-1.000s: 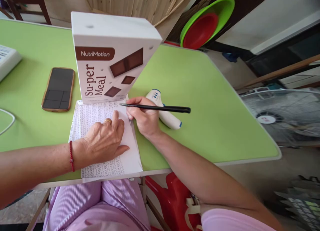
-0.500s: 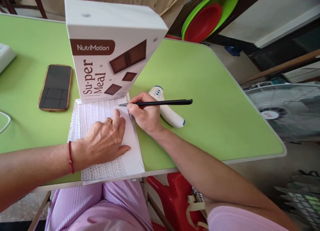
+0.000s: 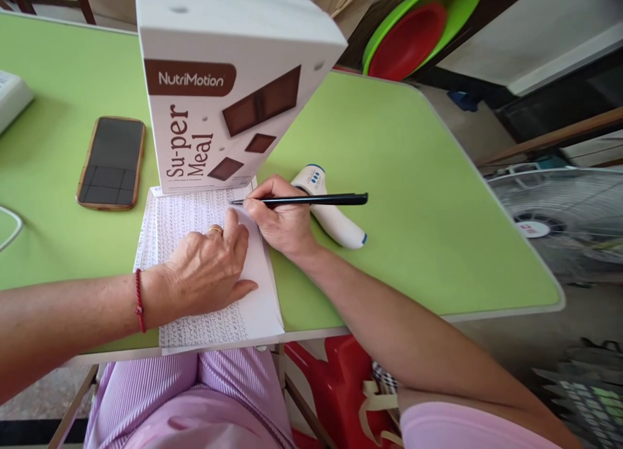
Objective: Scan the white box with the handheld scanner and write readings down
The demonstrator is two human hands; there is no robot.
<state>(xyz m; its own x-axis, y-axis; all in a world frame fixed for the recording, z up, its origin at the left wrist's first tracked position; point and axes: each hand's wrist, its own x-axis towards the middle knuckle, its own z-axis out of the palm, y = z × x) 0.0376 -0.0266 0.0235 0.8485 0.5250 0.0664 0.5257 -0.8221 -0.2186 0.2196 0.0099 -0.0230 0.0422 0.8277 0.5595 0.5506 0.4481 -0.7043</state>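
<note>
My right hand (image 3: 285, 222) grips a black pen (image 3: 321, 200), its tip at the paper beside the lines of writing. My left hand (image 3: 209, 264) lies on the sheet of paper (image 3: 263, 306) with the thumb spread and fingers partly bent, holding nothing. Rows of small dark handwriting cover the left part of the sheet, some hidden under that hand. A white box (image 3: 195, 121) marked NutriMotion Su-per Meal stands upright at the paper's far end. Just beyond my right hand lies a white handheld device (image 3: 338, 222) with blue trim, partly covered by the pen and hand.
A phone (image 3: 111, 163) in a brown case lies on the green table (image 3: 413, 209), left of the box. A white object (image 3: 12, 102) and a white cable (image 3: 14, 228) are at the left edge. A fan (image 3: 540, 222) and a red stool (image 3: 341, 377) stand beside and below.
The view has shifted slightly, so the box appears larger and a bit further right. The pen tilts a little differently while its tip stays near the same spot. Both hands keep their places.
</note>
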